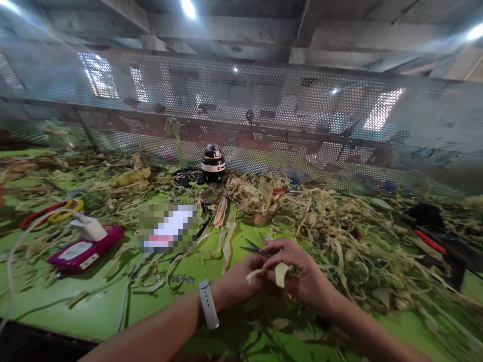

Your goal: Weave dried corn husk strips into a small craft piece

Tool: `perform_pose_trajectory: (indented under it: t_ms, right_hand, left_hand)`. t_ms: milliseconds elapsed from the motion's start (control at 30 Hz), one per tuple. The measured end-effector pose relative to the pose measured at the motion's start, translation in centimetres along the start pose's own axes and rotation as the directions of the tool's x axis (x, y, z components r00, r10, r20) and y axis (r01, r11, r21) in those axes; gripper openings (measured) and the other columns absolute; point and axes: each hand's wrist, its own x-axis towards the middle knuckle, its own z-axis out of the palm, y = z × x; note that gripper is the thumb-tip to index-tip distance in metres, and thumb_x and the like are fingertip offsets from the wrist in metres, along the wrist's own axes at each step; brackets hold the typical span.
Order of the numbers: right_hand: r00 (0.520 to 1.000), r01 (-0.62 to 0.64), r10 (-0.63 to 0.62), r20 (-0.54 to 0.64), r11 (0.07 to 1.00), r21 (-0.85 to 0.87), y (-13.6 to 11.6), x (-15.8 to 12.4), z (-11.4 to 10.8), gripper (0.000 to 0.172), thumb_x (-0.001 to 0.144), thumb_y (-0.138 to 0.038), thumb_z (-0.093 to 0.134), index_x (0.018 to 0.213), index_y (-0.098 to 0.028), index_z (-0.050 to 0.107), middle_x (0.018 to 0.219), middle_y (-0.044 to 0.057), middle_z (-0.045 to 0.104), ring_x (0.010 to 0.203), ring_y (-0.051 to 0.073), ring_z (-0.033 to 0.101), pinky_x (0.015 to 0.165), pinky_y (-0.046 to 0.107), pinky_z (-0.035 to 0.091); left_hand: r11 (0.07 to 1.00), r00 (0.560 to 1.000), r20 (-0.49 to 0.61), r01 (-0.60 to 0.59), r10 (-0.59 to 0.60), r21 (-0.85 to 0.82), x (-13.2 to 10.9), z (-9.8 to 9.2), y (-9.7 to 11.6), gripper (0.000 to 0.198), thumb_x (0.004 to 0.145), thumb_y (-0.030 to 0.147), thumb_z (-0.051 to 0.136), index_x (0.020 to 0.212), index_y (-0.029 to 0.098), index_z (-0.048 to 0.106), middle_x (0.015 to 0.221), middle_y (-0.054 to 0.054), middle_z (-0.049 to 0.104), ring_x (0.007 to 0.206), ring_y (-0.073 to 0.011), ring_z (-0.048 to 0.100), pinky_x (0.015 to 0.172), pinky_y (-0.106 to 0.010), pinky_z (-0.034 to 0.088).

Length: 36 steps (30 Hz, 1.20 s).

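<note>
Both my hands meet low in the middle over a green table (94, 306). My left hand (241, 279), with a white band on its wrist, is closed on a pale strip of dried husk (255, 273). My right hand (298, 274) is closed on a small pair of scissors (253, 246), whose dark blades stick out to the left, and it also pinches a pale husk piece (281, 274). A large heap of dried husks (339, 226) lies just beyond and to the right of my hands.
A pink power bank (85, 250) with a white charger and cable lies at the left, beside red and yellow scissors (53, 211). A black-and-white jar (213, 163) stands at the back by a perforated metal screen (264, 115). A dark tool with a red handle (430, 241) lies at the right.
</note>
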Motion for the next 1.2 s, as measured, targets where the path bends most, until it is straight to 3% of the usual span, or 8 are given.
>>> perform_pose_trajectory:
  t_ms: [100,200,367,533,667,967,1100,1200]
  right_hand:
    - [0.993,-0.078,0.088,-0.076,0.990,0.118,0.3,0.0,0.3,0.005,0.080,-0.023,0.059,0.078,-0.021,0.064,0.096,0.006,0.064,0.093,0.021,0.059,0.084,0.036,0.046]
    - [0.938,-0.240,0.296,-0.181,0.930,0.280,0.2,0.2,0.3,0.017,0.078,-0.035,0.061,0.075,-0.019,0.057,0.076,0.002,0.063,0.072,0.017,0.060,0.066,0.029,0.050]
    - [0.884,-0.399,0.467,-0.042,0.797,0.454,0.0,0.3,0.8,0.032,0.074,-0.049,0.062,0.077,-0.020,0.050,0.057,-0.003,0.059,0.047,0.012,0.054,0.043,0.023,0.044]
    - [0.892,-0.363,0.449,-0.055,0.783,0.505,0.3,0.6,0.1,0.035,0.070,-0.046,0.068,0.083,-0.017,0.056,0.071,0.001,0.064,0.065,0.015,0.060,0.058,0.025,0.049]
    - [0.889,-0.397,0.454,0.059,0.701,0.593,0.7,0.7,-0.6,0.038,0.074,-0.047,0.064,0.095,-0.016,0.060,0.085,0.004,0.066,0.069,0.015,0.061,0.061,0.027,0.051]
    - [0.901,-0.352,0.413,-0.137,0.877,0.326,2.2,0.7,0.1,0.031,0.073,-0.046,0.063,0.072,-0.015,0.062,0.072,0.004,0.066,0.070,0.018,0.060,0.070,0.031,0.049]
    - [0.911,-0.254,0.264,-0.316,0.964,0.074,1.4,0.9,-1.2,0.031,0.077,-0.042,0.060,0.095,-0.017,0.057,0.091,0.007,0.063,0.082,0.019,0.060,0.075,0.033,0.049]
    - [0.918,-0.221,0.141,-0.372,0.958,-0.182,0.5,0.6,-1.6,0.021,0.084,-0.038,0.052,0.092,-0.019,0.054,0.087,0.006,0.060,0.080,0.018,0.058,0.072,0.031,0.048]
  left_hand:
    - [0.998,0.998,-0.049,0.042,-0.044,-0.040,0.0,0.0,-0.1,0.022,0.057,0.033,0.077,0.063,0.014,0.068,0.058,-0.001,0.062,0.053,-0.0105,0.052,0.056,-0.022,0.041]
    - [0.994,0.994,-0.025,0.102,-0.103,-0.041,0.0,0.1,-0.2,0.025,0.061,0.036,0.075,0.062,0.011,0.068,0.058,-0.003,0.063,0.051,-0.0092,0.052,0.056,-0.022,0.041]
    - [0.990,0.988,0.063,0.140,-0.141,0.019,-0.2,0.3,0.3,0.025,0.059,0.035,0.077,0.054,0.013,0.066,0.054,-0.002,0.063,0.050,-0.0088,0.052,0.055,-0.021,0.041]
    - [0.978,0.986,-0.017,0.165,-0.168,-0.125,-0.2,0.2,0.8,0.022,0.061,0.032,0.077,0.063,0.012,0.069,0.062,-0.004,0.067,0.056,-0.0103,0.057,0.061,-0.022,0.045]
    - [0.936,0.972,-0.139,0.136,-0.189,-0.324,0.2,-0.2,0.9,0.023,0.063,0.031,0.075,0.078,0.013,0.071,0.072,-0.006,0.070,0.065,-0.0149,0.063,0.067,-0.025,0.049]
    - [0.999,0.999,0.023,0.049,-0.049,-0.010,0.2,-0.5,0.0,0.025,0.066,0.034,0.073,0.072,0.011,0.072,0.070,-0.006,0.069,0.065,-0.0125,0.059,0.068,-0.023,0.044]
    - [0.987,0.982,-0.188,0.004,-0.035,-0.159,0.5,-0.3,0.4,0.025,0.062,0.033,0.076,0.076,0.012,0.072,0.072,-0.005,0.070,0.065,-0.0127,0.060,0.069,-0.024,0.046]
    - [0.967,0.931,-0.364,-0.086,-0.007,-0.239,0.9,-0.5,0.6,0.027,0.062,0.035,0.076,0.078,0.014,0.072,0.078,-0.006,0.071,0.073,-0.0144,0.062,0.073,-0.024,0.046]
